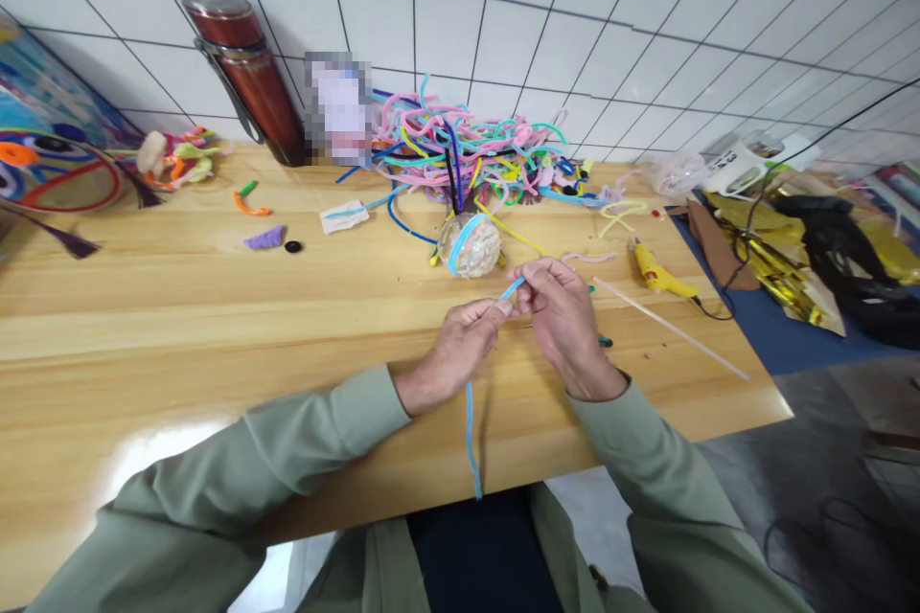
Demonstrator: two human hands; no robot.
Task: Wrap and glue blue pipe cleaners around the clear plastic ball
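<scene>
A blue pipe cleaner (470, 441) runs between my two hands, its long end hanging below toward the table's front edge. My left hand (460, 337) pinches it between thumb and fingers. Close beside it, my right hand (559, 314) grips the upper end, so a short stretch shows between the fingertips. Just beyond my hands sits a clear, glittery ball (480, 247) with a light blue band round it. Dark and yellow stems stick out around that ball. Part of a dark tool lies half hidden behind my right wrist.
A tangled heap of coloured pipe cleaners (467, 148) lies against the tiled wall. A yellow glue gun (659, 270) and a clear glue stick (672, 328) are on the right. A red-brown flask (248, 81) stands at back left. Gold sheets (772, 254) lie far right.
</scene>
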